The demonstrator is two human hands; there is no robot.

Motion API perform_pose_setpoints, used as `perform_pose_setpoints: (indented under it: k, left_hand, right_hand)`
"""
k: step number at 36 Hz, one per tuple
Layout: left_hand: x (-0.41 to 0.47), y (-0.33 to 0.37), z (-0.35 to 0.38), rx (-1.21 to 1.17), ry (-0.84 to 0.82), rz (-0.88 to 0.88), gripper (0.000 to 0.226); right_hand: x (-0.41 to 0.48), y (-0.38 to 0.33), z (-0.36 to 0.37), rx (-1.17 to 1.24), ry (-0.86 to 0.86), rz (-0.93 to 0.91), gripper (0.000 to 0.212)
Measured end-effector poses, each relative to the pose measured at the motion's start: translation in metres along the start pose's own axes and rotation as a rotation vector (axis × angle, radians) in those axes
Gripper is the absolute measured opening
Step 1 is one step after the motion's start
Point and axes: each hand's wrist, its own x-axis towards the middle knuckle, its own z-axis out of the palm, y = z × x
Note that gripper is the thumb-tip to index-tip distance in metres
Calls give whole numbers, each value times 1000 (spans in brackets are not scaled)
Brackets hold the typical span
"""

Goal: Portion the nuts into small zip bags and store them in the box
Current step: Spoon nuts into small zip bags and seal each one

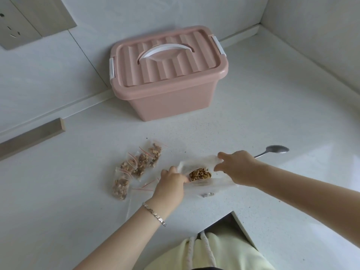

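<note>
A large clear plastic bag (196,164) lies on the white counter with a clump of walnuts (200,174) inside. My left hand (171,184) grips the bag's left edge. My right hand (236,168) pinches its upper right edge, so the mouth is held apart. Several small zip bags filled with walnuts (136,166) lie in a loose pile to the left. A few empty small zip bags (145,187) with red strips lie beside my left hand. The pink storage box (167,94) stands at the back with its lid shut and latched.
A metal spoon (277,149) lies on the counter behind my right hand. A wooden strip (33,136) lies along the left wall. Walls close the back and right sides. The counter's front edge has a cut-out corner (231,213) near my body.
</note>
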Motion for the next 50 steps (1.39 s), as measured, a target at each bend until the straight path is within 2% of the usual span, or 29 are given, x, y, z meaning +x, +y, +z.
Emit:
perform_pose_setpoints:
  k: [3,6,9,12,15,18,22,26,31,33,37,39,41,43,46,48,50]
  left_hand:
    - [-1,0,-1,83,-23,-79,33]
    - [1,-2,0,58,27,-130,26]
    - [7,-5,10,-138,194,-194,40]
    - [13,-4,17,-232,313,-251,43]
    - [19,-1,22,-331,234,-268,69]
    - [23,2,24,-454,85,-191,93]
    - [19,5,13,-333,-27,-88,98]
    - [21,-6,4,-156,-102,-91,73]
    - [28,-28,18,-128,-95,13,81]
    - [29,-35,24,-125,-78,42,81]
    - [25,-46,31,-48,9,82,66]
    - [23,-49,33,62,235,191,51]
    - [24,-50,38,160,527,398,36]
    - [24,-45,42,176,659,640,27]
    - [26,-38,46,225,543,812,31]
    - [29,-35,49,215,452,784,36]
    - [30,-32,52,127,391,674,46]
  right_hand:
    - [1,1,1,70,-78,74,43]
    - [-3,2,9,259,-121,155,45]
    - [-7,-3,16,460,-122,188,54]
    - [-12,-10,20,620,-144,187,62]
    - [-15,-12,19,647,-139,182,69]
    - [-18,-10,8,679,-135,195,90]
    - [-19,0,-2,721,-135,241,95]
    - [-12,6,0,712,-162,255,106]
    - [10,-1,23,652,-185,290,114]
    - [19,-5,34,599,-198,316,110]
    - [27,-8,48,544,-179,369,84]
    - [25,-6,51,551,-168,374,79]
    - [21,-3,53,581,-156,361,80]
    - [15,2,53,614,-124,321,83]
    - [1,7,43,683,-39,311,80]
    - [-10,7,30,718,53,380,63]
    - [-20,5,17,672,188,459,44]
